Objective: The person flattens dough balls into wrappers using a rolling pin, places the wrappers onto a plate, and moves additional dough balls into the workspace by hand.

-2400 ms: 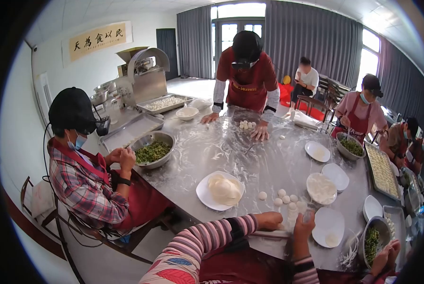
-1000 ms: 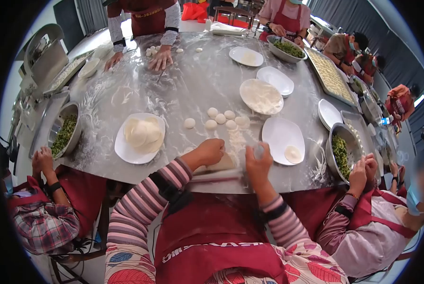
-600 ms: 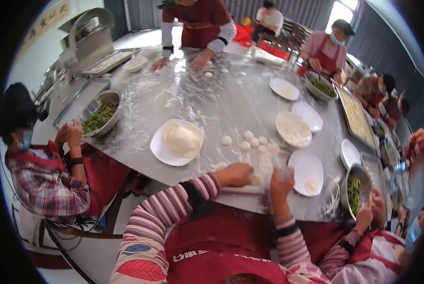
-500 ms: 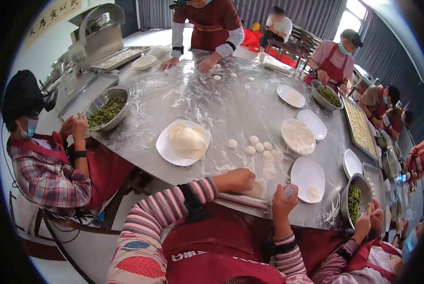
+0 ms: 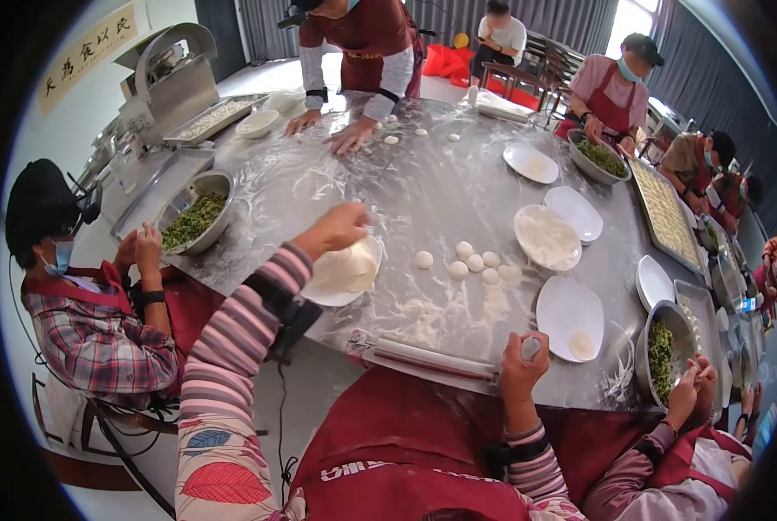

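Observation:
My left hand [image 5: 336, 227] is over the white plate [image 5: 332, 300] of stacked round dough wrappers [image 5: 351, 267]. Its fingers are curled together and slightly blurred; whether a wrapper is between them is hidden. At the table's near edge, my right hand [image 5: 523, 373] is wrapped round a pale handle [image 5: 530, 348], beside the right end of a long metal roller device [image 5: 432, 360]. Beyond the roller lie several small dough pieces [image 5: 463, 251] and loose flour [image 5: 423, 319]. To the right, a white plate [image 5: 569, 317] bears one flat dough round [image 5: 581, 346].
Floury plate [image 5: 547, 236] and another white plate [image 5: 573, 214] stand farther right. Bowls of green filling [image 5: 196, 217] [image 5: 662, 356] flank me, with co-workers seated at both sides. Across the metal table [image 5: 276, 191], a person leans with both hands on it. A tray [image 5: 664, 213] holds rows of dumplings.
My left hand has moved from the roller, where it held a dough wrapper, leftward and away from me to the stack. My right hand stays on the handle.

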`<state>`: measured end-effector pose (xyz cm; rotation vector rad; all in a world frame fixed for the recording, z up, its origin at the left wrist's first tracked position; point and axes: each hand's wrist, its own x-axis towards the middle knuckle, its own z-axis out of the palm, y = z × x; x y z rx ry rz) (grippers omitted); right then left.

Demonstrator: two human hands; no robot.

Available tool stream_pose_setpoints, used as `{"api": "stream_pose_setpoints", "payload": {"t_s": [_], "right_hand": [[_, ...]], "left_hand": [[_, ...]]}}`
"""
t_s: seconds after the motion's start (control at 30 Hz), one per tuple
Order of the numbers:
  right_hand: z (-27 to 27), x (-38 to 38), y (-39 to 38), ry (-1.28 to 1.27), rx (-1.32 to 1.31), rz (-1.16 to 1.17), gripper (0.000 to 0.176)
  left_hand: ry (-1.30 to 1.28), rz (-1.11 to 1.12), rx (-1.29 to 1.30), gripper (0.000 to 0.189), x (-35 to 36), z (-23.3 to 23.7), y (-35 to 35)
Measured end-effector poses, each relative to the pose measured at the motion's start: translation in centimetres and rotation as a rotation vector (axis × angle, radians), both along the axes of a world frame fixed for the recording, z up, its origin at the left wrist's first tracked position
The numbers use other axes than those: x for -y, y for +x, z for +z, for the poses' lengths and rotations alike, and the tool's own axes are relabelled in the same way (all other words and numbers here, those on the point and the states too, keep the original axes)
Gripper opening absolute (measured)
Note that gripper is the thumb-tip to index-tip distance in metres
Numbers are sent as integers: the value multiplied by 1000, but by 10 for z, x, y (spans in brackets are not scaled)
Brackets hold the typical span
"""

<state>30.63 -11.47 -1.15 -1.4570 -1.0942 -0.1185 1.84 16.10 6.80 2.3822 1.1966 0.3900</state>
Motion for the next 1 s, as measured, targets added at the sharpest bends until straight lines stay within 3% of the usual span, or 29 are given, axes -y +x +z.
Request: {"api": "stream_pose_setpoints", "payload": {"t_s": [0.07,0.1,0.2,0.33,0.43,0.53,0.6,0.7,0.77,0.8,0.87,1.0], "right_hand": [[-1,0,0,-11,-16,-1,15],[-1,-1,0,-14,-34,6,15],[-2,1,1,-31,-23,0,15],[8,11,-5,-67,-109,25,21],[13,2,-1,-71,-99,33,21],[45,-23,-2,-34,99,-12,20],[49,-50,1,-5,93,-2,21],[26,-65,8,-33,49,-3,23],[16,-55,9,-102,26,-58,24],[13,-44,10,-63,144,-82,24],[11,-30,7,-56,-29,-1,24],[20,-70,9,-57,93,-63,23]], "left_hand": [[-28,-207,67,22,-3,-22,42],[18,-204,73,23,0,-35,63],[195,7,-27,24,23,-67,118],[79,25,21,25,48,-62,134],[-519,-112,338,23,84,-61,140],[-584,-205,363,17,117,-61,150],[-562,-208,353,18,123,-64,157],[-275,-219,195,17,128,-52,159],[-302,-201,198,17,129,-51,152],[-321,-173,198,16,128,-50,147],[-340,-156,223,16,132,-53,144],[-140,-277,209,16,138,-53,155]]}}
